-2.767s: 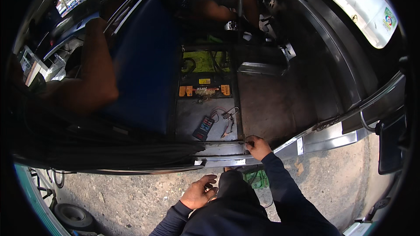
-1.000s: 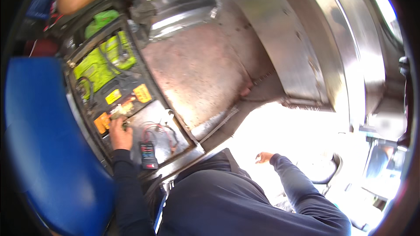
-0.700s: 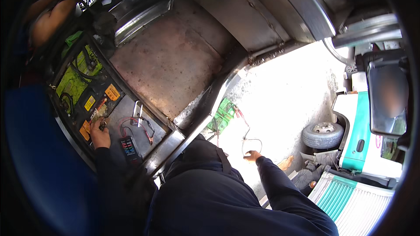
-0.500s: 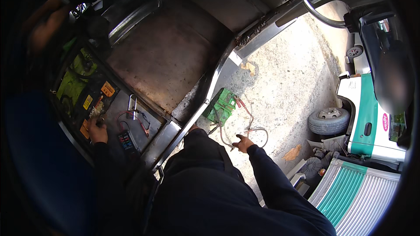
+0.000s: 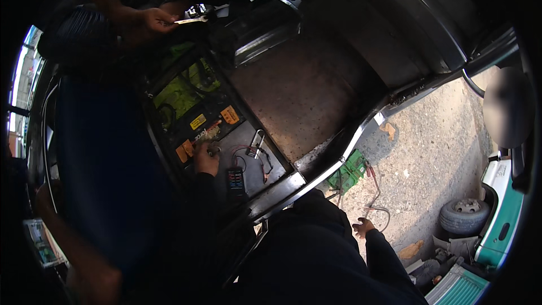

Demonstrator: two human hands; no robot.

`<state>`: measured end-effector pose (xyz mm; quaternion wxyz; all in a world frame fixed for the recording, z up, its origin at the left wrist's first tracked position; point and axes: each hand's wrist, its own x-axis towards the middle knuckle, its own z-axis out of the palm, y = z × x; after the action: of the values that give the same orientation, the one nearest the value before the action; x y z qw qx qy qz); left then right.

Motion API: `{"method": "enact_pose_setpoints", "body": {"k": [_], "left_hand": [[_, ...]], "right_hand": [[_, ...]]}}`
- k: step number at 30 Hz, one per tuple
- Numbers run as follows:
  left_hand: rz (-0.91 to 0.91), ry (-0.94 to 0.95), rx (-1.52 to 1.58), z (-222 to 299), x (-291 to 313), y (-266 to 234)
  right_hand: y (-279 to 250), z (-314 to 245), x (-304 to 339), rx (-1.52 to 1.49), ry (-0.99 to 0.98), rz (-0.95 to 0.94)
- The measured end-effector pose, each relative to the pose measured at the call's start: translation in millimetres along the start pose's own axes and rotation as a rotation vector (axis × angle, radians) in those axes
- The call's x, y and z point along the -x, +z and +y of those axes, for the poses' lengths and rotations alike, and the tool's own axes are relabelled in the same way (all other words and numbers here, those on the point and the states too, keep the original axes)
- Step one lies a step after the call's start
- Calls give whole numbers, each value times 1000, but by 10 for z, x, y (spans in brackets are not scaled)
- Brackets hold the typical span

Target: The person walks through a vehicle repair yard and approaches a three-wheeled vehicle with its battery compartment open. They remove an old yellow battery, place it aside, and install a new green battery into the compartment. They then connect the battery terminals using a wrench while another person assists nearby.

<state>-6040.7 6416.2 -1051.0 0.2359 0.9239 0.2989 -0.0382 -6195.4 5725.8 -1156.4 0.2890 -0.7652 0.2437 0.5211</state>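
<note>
My left hand [image 5: 206, 161] rests at the near edge of a black battery [image 5: 206, 131] with orange and yellow labels, set in a floor opening. Its fingers are curled round something small and dark that I cannot make out. Beside it, on a metal plate, lie a dark handheld meter [image 5: 235, 178] with coloured markings, its thin red and black leads [image 5: 265, 161], and a shiny metal bracket [image 5: 257, 144]. My right hand [image 5: 363, 227] hangs outside the vehicle with fingers apart, just by a looped cable [image 5: 385, 212]. That cable has red clamps [image 5: 370, 170] next to a green battery [image 5: 351, 170] on the ground.
Top left, a co-worker's hand [image 5: 158, 20] holds a wrench [image 5: 192, 21]. Another person's bare arm [image 5: 93, 268] blurs at lower left, near a dark blue seat [image 5: 107, 152]. The metal door sill [image 5: 282, 195] divides cabin from ground. A spare wheel [image 5: 464, 216] and white-green vehicle [image 5: 497, 220] stand right.
My view has swung left, bringing the co-worker's wrench and the other person's arm into sight. My left hand stays at the black battery; my right hand remains by the cable.
</note>
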Motion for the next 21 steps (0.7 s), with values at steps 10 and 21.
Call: {"method": "enact_pose_setpoints", "body": {"k": [10, 21], "left_hand": [[344, -16, 285, 4, 462, -275], [491, -222, 328, -334, 598, -129]], "right_hand": [[-999, -3088, 733, 460, -782, 375], [266, -7542, 1389, 343, -1355, 56]]}}
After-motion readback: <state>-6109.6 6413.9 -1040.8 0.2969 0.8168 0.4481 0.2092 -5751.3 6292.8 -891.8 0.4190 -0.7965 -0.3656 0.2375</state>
